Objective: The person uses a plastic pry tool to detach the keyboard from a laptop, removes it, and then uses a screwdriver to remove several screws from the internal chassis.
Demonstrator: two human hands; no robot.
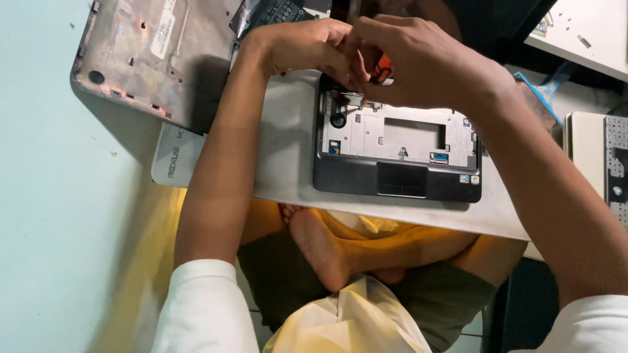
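Note:
A small opened laptop base [396,154] lies on a low grey board [288,150], its keyboard removed and the silver inner plate showing above a dark touchpad. Both hands meet over its far left corner. My right hand [418,62] is closed around a tool with an orange handle [384,67], whose tip points down at that corner. Close beside it, my left hand [307,44] has its fingers pinched at the same spot; what they grip is hidden.
A bare laptop bottom shell [150,52] lies at the far left on the pale floor. A keyboard part [275,10] sits behind the hands. Another light device [598,163] is at the right edge. My crossed legs are under the board.

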